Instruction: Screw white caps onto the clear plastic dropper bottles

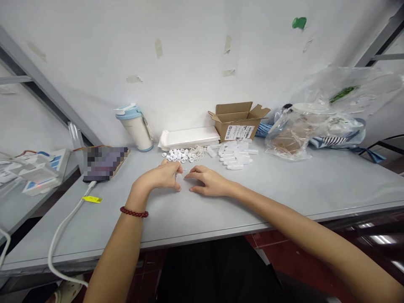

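My left hand [166, 175] is closed, thumb and fingertips around a small translucent plastic tube [179, 179] just above or on the table. My right hand [210, 181] is beside it on the right, thumb and fingers apart, with nothing I can make out between them. A tiny pale piece shows near the right fingertips, too small to name. Behind my hands lie a pile of small white caps [176, 155], a tangle of thin white strings [198, 153] and, further right, a heap of translucent tubes [235, 155].
A white flat package [189, 136] and an open cardboard box [240, 126] stand against the wall. To the left are a tumbler [135, 128] and a phone [105, 164] on a white cable [67, 219]. A clear plastic bag [290, 139] sits on the right.
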